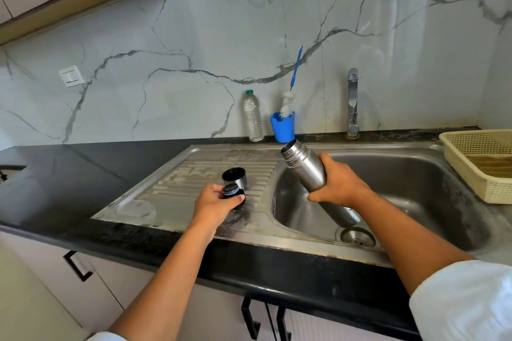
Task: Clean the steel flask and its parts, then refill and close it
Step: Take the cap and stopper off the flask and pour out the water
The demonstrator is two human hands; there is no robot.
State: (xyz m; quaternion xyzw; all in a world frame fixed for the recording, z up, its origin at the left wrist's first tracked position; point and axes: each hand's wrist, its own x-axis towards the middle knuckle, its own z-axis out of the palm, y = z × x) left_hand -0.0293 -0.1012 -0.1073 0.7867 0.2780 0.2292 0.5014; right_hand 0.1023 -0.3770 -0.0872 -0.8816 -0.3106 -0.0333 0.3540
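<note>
Grips open steel flask (307,166) in right hand (340,183), slanted mouth-up over sink basin (415,174), likely to contain drips. Pinches stopper (231,190) in left hand (216,202) at drainboard (180,174) beside cup lid (234,176), apparently parking it.

Two hands, left hand (219,202) and right hand (342,184); one steel flask (304,166) gripped in the right fingers; one black stopper (231,190) held in the left fingers; one steel cap (234,176) just beyond the left fingertips; one plastic bottle (252,116), one blue holder (283,127) and one bottle brush (288,104) well beyond all fingers; one tap (352,102); one basket (471,144) right of the right fingers; one sink (415,171) beneath them.
</note>
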